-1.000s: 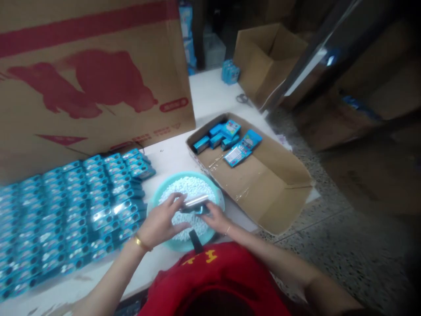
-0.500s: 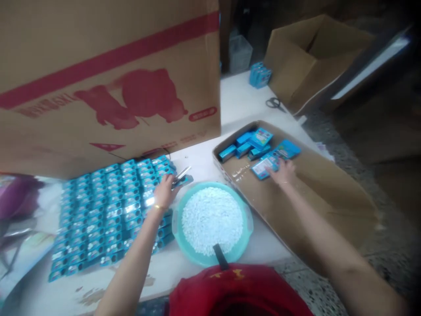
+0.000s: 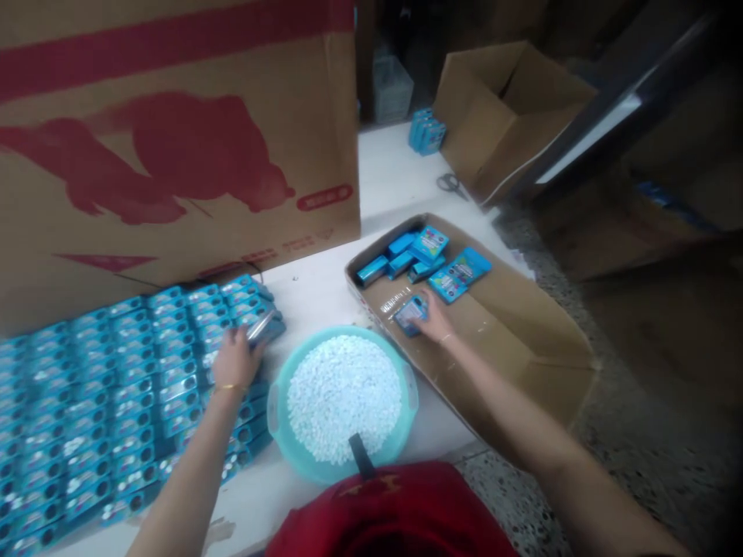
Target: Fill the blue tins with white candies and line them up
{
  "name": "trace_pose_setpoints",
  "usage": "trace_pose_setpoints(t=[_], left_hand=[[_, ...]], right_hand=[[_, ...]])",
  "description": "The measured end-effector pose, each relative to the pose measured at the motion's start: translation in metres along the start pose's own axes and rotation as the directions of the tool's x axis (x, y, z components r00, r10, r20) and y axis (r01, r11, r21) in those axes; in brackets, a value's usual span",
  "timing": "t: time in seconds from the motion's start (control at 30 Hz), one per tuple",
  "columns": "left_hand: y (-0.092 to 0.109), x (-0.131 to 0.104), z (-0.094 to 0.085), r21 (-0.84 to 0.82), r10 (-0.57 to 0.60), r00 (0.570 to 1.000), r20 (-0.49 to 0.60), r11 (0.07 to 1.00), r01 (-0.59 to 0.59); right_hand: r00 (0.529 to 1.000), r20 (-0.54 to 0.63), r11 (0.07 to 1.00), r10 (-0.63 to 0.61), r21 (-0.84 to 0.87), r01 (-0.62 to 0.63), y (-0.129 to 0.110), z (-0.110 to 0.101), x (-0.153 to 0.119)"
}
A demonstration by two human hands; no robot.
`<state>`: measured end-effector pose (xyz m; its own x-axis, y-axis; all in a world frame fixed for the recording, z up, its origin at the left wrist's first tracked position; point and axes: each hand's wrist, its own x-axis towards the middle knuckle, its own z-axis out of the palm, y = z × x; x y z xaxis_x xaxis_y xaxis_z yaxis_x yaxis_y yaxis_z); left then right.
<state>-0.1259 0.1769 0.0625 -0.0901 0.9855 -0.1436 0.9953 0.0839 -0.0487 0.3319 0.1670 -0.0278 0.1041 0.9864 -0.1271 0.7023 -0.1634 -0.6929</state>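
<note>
Rows of small blue boxes with round dark holes cover the left of the white table. My left hand is closed on a shiny metallic object at the right end of these rows. My right hand grips a small blue packet inside the shallow cardboard tray. Other blue packets lie beyond that hand in the tray. Between my hands stands a green basin of small white pellets, with a dark handle sticking out toward me.
A large cardboard box with red print rises behind the rows. Scissors and a blue stack lie at the table's far end, near an open carton.
The view has turned right. My right hand has drawn one blue packet toward me, apart from the others in the tray. My left hand still holds the metallic object.
</note>
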Motion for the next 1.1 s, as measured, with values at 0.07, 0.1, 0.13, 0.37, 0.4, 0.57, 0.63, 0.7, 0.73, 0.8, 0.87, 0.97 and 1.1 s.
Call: trace_pose_setpoints(t=[0.07,0.1,0.13,0.37,0.4,0.57,0.63,0.7,0.73,0.8,0.87,0.97,1.1], left_hand=[[0.006,-0.02,-0.005,-0.1,0.021,1.0,0.002,0.995,-0.021],[0.009,-0.033,-0.008,-0.155,0.061,0.998,0.019,0.986,-0.058],[0.012,-0.047,-0.011,-0.208,0.121,0.992,0.045,0.972,-0.109],[0.038,-0.142,-0.012,-0.106,0.31,0.91,0.274,0.951,-0.292],[0.044,-0.148,-0.007,-0.053,0.266,0.923,0.277,0.964,-0.262],[0.086,-0.148,0.029,-0.156,0.25,0.933,0.26,0.964,-0.215],[0.103,-0.144,0.044,-0.251,0.31,0.915,0.259,0.936,-0.246],[0.118,-0.145,0.056,-0.315,0.36,0.895,0.264,0.909,-0.273],[0.124,-0.147,0.061,-0.351,0.383,0.884,0.266,0.893,-0.282],[0.132,-0.152,0.069,-0.423,0.417,0.869,0.265,0.86,-0.284],[0.135,-0.156,0.074,-0.487,0.431,0.864,0.259,0.831,-0.268],[0.13,-0.16,0.075,-0.563,0.435,0.867,0.244,0.791,-0.238],[0.117,-0.16,0.07,-0.625,0.423,0.88,0.216,0.752,-0.208]], right_hand=[[0.997,-0.077,0.995,0.001,0.1,0.006,-0.008,-0.006,-0.015],[0.992,-0.124,0.986,0.023,0.168,-0.002,-0.013,-0.013,-0.023],[0.985,-0.155,0.968,0.069,0.25,-0.028,-0.019,-0.024,-0.032],[0.908,0.381,0.632,0.173,0.664,-0.399,-0.077,-0.117,-0.117],[0.88,0.455,0.604,0.138,0.665,-0.439,-0.085,-0.123,-0.132],[0.703,0.71,0.619,-0.035,0.567,-0.543,-0.111,-0.109,-0.198],[0.681,0.727,0.654,-0.088,0.558,-0.511,-0.112,-0.102,-0.212],[0.681,0.721,0.653,-0.127,0.578,-0.489,-0.11,-0.102,-0.22],[0.665,0.732,0.642,-0.149,0.583,-0.498,-0.108,-0.104,-0.221],[0.587,0.786,0.624,-0.195,0.561,-0.544,-0.106,-0.112,-0.222],[0.493,0.843,0.63,-0.216,0.506,-0.59,-0.105,-0.119,-0.223],[0.443,0.874,0.658,-0.199,0.454,-0.601,-0.103,-0.123,-0.224],[0.449,0.867,0.651,-0.217,0.471,-0.595,-0.092,-0.112,-0.227]])
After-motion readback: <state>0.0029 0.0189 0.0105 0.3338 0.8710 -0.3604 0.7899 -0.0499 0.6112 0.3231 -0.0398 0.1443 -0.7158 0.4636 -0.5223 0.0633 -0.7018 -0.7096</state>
